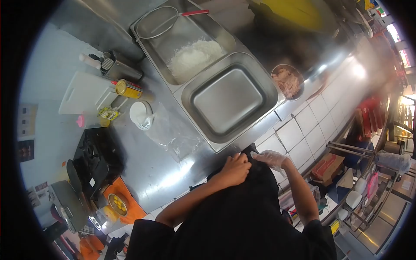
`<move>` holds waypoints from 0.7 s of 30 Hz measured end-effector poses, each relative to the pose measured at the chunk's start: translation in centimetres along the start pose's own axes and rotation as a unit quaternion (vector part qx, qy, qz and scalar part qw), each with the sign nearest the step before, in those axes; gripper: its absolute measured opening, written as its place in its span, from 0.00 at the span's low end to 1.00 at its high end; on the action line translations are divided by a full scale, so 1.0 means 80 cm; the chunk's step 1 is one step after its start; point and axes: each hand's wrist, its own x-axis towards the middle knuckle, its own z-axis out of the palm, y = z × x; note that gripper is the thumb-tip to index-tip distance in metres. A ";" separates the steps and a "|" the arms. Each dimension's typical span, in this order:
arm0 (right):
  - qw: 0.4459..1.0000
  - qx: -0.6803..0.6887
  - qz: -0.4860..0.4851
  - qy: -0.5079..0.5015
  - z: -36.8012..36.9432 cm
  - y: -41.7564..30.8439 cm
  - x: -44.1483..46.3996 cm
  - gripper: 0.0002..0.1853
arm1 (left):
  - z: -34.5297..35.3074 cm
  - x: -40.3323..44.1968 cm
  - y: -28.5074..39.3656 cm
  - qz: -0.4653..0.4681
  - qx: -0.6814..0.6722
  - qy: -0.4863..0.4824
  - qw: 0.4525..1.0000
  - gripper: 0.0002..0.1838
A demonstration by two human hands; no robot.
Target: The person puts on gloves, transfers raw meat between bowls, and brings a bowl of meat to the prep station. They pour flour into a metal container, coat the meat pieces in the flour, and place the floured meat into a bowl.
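Observation:
My bare left hand (pixel 236 169) is in front of my body, its fingers curled on the black fabric of my clothing (pixel 234 216). Just to its right, my right hand (pixel 271 159) wears a clear plastic glove. It grips the edge of the same black fabric, and some of its fingers are hidden. Both hands are by the counter's front edge, below an empty steel pan (pixel 229 102). Behind that pan, a second steel pan (pixel 158 58) holds white powder like flour (pixel 196 57). A round strainer with a red handle (pixel 195 13) rests across its far end.
A steel bowl of raw meat pieces (pixel 287 82) stands right of the pans. Crumpled clear plastic (pixel 167 130), a white tub (pixel 141 113) and a yellow can (pixel 128 89) sit left. Farther left are a black stove (pixel 95 156) and a bowl of egg yolks (pixel 118 203).

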 end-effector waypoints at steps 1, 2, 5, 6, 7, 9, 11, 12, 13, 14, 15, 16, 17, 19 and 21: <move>0.998 0.041 -0.041 0.034 0.005 0.020 -0.011 0.30 | 0.005 0.004 0.007 0.018 0.010 0.010 1.000 0.06; 0.991 0.082 -0.081 0.067 0.008 0.034 -0.020 0.30 | 0.012 0.008 0.014 0.035 0.018 0.021 0.999 0.06; 0.990 -0.050 -0.072 0.108 -0.005 0.004 -0.083 0.29 | 0.018 0.013 0.020 0.075 0.017 0.063 0.995 0.06; 0.984 -0.108 -0.062 0.130 -0.003 -0.007 -0.096 0.29 | 0.014 0.014 0.022 0.091 0.015 0.076 0.993 0.06; 0.973 -0.165 -0.051 0.153 0.000 -0.017 -0.106 0.28 | 0.011 0.016 0.018 0.099 0.018 0.091 0.991 0.06; 0.950 -0.221 -0.051 0.213 0.017 -0.007 -0.105 0.25 | 0.006 0.015 0.010 0.119 0.023 0.114 0.986 0.06; 0.960 -0.216 -0.023 0.174 0.019 -0.004 -0.098 0.24 | 0.003 0.020 0.007 0.121 -0.013 0.124 0.985 0.06; 0.965 -0.214 -0.009 0.154 0.018 -0.003 -0.100 0.24 | 0.003 0.023 0.009 0.121 -0.032 0.130 0.984 0.06; 0.963 -0.219 -0.008 0.155 0.017 -0.001 -0.105 0.24 | 0.004 0.025 0.011 0.130 -0.025 0.125 0.983 0.06; 0.962 -0.224 -0.009 0.156 0.016 0.004 -0.113 0.24 | 0.005 0.025 0.014 0.138 -0.016 0.121 0.983 0.07; 0.961 -0.229 -0.010 0.155 0.014 0.007 -0.121 0.24 | 0.004 0.027 0.016 0.145 -0.008 0.118 0.982 0.07; 0.960 -0.242 -0.009 0.142 0.013 0.003 -0.138 0.24 | 0.000 0.029 0.020 0.157 -0.019 0.109 0.981 0.07; 0.959 -0.255 -0.007 0.127 0.013 -0.002 -0.164 0.24 | -0.001 0.031 0.026 0.167 -0.032 0.101 0.980 0.07; 0.965 -0.243 0.032 0.096 0.017 -0.022 -0.209 0.25 | -0.004 0.034 0.038 0.183 -0.053 0.084 0.978 0.08; 0.971 -0.195 0.115 0.071 0.021 -0.033 -0.243 0.26 | -0.006 0.046 0.052 0.201 -0.072 0.069 0.974 0.08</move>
